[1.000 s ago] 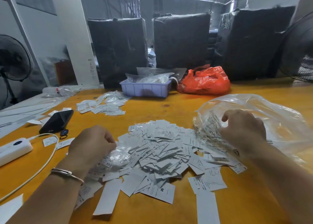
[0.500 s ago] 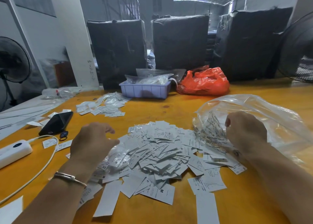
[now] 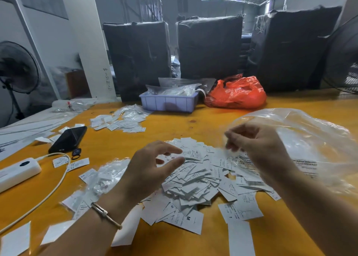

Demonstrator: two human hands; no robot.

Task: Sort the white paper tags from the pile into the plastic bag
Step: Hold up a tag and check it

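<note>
A loose pile of white paper tags (image 3: pixel 193 182) lies on the orange table in front of me. To its right sits a large clear plastic bag (image 3: pixel 310 139), its mouth facing the pile, with a few tags inside near the opening. My left hand (image 3: pixel 149 170) hovers over the pile's left side with fingers spread and holds nothing. My right hand (image 3: pixel 259 147) is raised at the bag's mouth, its fingers curled and pinching the plastic film there.
A crumpled clear packet (image 3: pixel 104 178) lies under my left wrist. Left of it are a black phone (image 3: pixel 67 139), a white power bank (image 3: pixel 17 170) and its cable (image 3: pixel 58 184). A second tag pile (image 3: pixel 122 120), purple tray (image 3: pixel 168 102) and red bag (image 3: pixel 236 94) sit behind.
My left hand has opened from a fist and moved right over the pile. My right hand has lifted from the tags at the bag's mouth and now pinches the film.
</note>
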